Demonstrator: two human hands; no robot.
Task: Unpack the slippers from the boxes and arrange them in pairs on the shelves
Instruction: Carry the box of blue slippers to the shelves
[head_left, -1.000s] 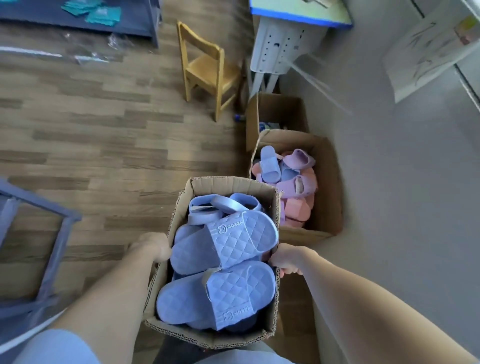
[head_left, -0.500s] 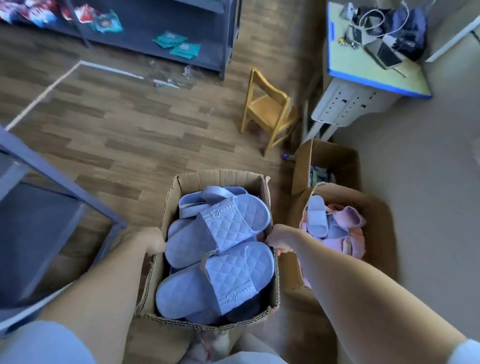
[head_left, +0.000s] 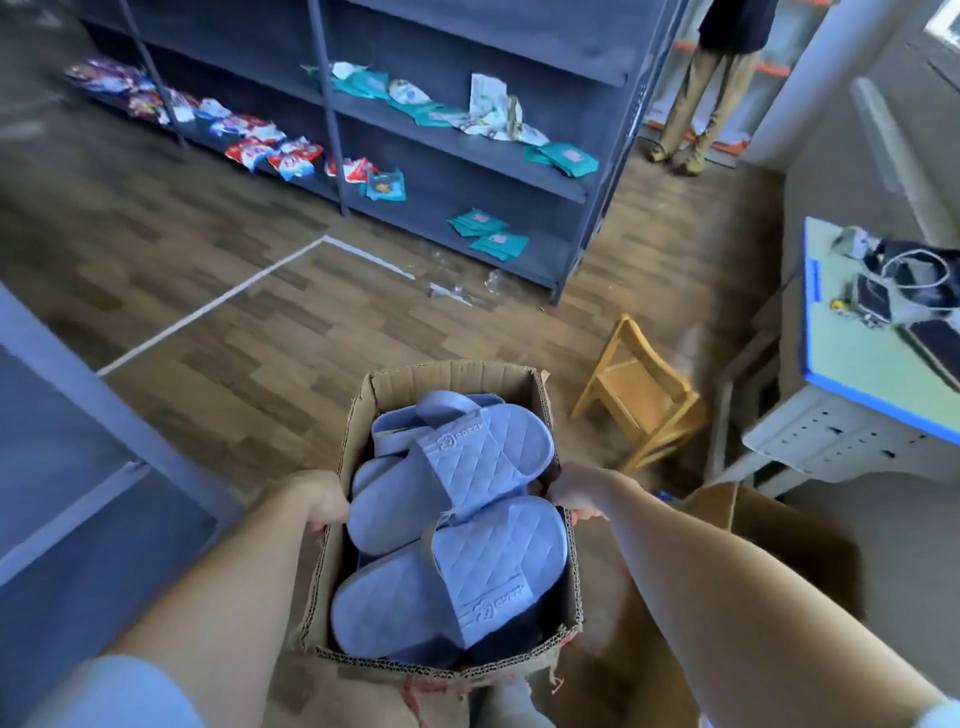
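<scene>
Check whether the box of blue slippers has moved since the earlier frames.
Yes. The cardboard box, gripped by the left hand and right hand, was well short of the wooden chair earlier; now its far end is level with it.

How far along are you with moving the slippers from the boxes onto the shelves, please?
Done: nothing yet; the shelves hold only packets. In hand: the left hand and right hand grip the sides of a cardboard box full of blue slippers. Left: unpacking them all and pairing them on the shelves; a second box at the right hides its contents.
</scene>
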